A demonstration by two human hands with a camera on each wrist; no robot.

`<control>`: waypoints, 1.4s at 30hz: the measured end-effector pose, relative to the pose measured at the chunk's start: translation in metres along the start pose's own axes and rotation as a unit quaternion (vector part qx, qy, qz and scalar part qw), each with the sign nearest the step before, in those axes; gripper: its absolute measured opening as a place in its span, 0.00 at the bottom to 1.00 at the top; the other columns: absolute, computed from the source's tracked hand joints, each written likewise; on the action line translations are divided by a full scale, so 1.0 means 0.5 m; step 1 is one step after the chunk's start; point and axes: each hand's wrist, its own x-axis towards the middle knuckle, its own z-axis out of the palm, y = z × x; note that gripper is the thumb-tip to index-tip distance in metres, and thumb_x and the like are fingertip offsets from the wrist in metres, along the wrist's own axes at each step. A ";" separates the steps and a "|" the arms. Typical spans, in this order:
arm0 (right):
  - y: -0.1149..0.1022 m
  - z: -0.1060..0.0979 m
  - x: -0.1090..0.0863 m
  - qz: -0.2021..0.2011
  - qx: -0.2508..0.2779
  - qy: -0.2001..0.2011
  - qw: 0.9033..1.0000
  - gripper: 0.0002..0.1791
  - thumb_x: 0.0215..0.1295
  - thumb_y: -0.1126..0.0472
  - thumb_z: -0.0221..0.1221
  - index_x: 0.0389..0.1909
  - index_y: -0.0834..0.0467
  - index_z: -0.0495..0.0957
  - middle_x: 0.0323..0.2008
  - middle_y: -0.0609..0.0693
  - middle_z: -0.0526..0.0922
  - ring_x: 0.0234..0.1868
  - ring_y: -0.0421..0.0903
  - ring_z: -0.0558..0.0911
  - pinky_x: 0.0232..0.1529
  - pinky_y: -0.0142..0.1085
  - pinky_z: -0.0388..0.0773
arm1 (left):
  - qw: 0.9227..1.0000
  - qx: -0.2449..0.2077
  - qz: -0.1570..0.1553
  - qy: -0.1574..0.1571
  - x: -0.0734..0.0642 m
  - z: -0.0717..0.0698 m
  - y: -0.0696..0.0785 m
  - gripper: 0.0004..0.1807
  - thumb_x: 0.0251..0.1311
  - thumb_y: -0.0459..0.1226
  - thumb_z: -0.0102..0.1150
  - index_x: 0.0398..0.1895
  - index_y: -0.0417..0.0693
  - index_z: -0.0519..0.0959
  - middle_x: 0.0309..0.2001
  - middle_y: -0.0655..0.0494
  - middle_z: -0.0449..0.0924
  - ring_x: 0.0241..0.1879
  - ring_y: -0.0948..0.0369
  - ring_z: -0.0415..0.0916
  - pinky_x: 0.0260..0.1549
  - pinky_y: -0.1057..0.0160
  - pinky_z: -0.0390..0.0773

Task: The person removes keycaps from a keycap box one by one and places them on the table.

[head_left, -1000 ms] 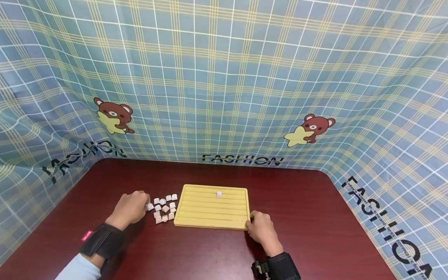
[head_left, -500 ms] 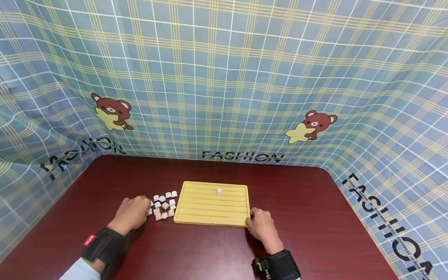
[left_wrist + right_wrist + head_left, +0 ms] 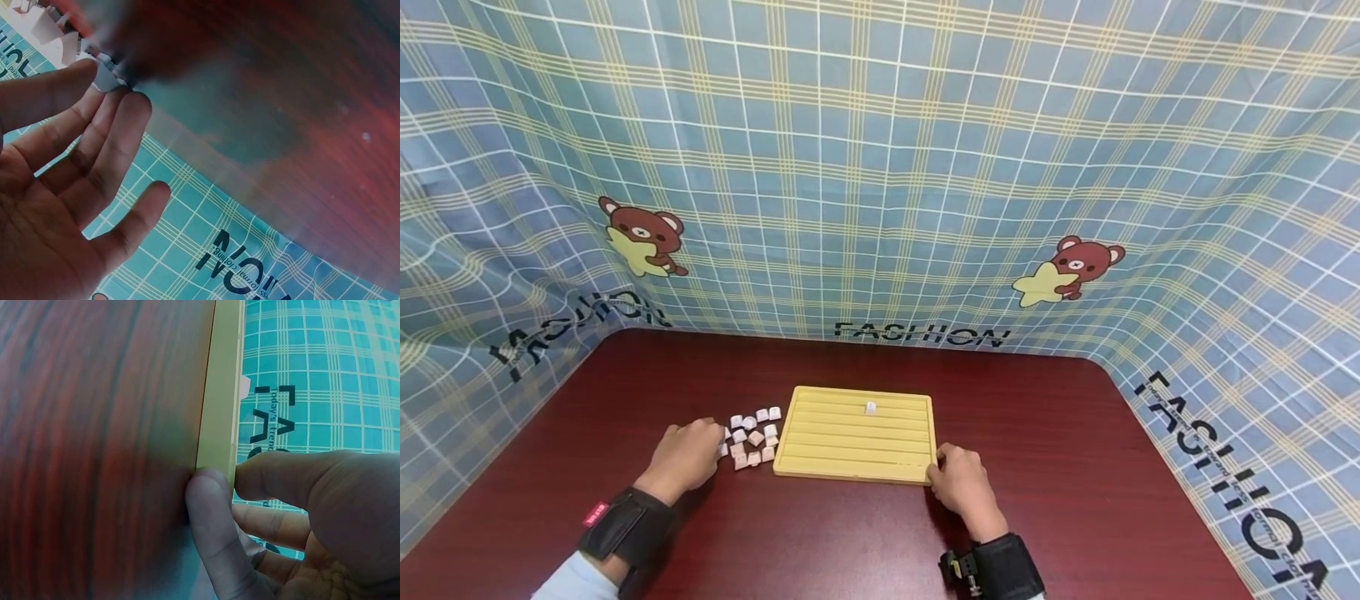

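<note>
My left hand [image 3: 683, 458] is at the left edge of a group of small white and pale pink keycaps [image 3: 755, 438]. In the left wrist view, its thumb and fingertips pinch a white keycap [image 3: 106, 76], partly hidden by the thumb; more keycaps [image 3: 42, 26] lie just beyond. My right hand [image 3: 961, 483] grips the near right corner of a shallow yellow ridged tray [image 3: 850, 457]. Thumb and fingers are on that corner in the right wrist view, where the tray's yellow side [image 3: 220, 394] shows edge-on. One white keycap [image 3: 871, 407] sits in an upper row of the tray.
The keycap group lies close beside the tray's left side on a dark red wooden table [image 3: 865, 533]. A blue checked cloth [image 3: 850, 208] with printed bears hangs behind the table and at both sides.
My left hand has come slightly nearer along the left edge of the keycaps, uncovering some and covering others. The right hand keeps its grip on the tray corner. The head view has tilted a little.
</note>
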 end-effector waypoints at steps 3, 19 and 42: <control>0.001 0.000 -0.001 0.000 0.003 0.000 1.000 0.15 0.63 0.63 0.57 0.48 0.66 0.79 0.18 0.47 0.79 0.18 0.40 0.76 0.22 0.34 0.70 | 1.000 0.001 -0.001 0.001 -0.001 0.002 0.001 0.04 0.47 0.26 0.62 0.25 0.41 0.81 0.28 0.49 0.79 0.28 0.47 0.81 0.34 0.40 0.74; -0.001 -0.002 -0.002 -0.008 -0.011 0.009 1.000 0.13 0.61 0.64 0.58 0.45 0.65 0.80 0.19 0.47 0.79 0.19 0.40 0.74 0.24 0.35 0.70 | 1.000 -0.002 0.000 0.027 -0.006 0.006 -0.002 0.03 0.47 0.27 0.63 0.25 0.42 0.81 0.25 0.51 0.78 0.28 0.47 0.81 0.31 0.43 0.75; 0.001 -0.003 -0.003 -0.017 -0.012 0.018 1.000 0.12 0.60 0.64 0.58 0.43 0.64 0.80 0.26 0.53 0.80 0.21 0.43 0.72 0.26 0.36 0.70 | 0.996 -0.016 0.076 0.048 0.076 -0.025 0.106 0.05 0.50 0.27 0.65 0.26 0.46 0.83 0.24 0.55 0.77 0.27 0.56 0.79 0.29 0.48 0.75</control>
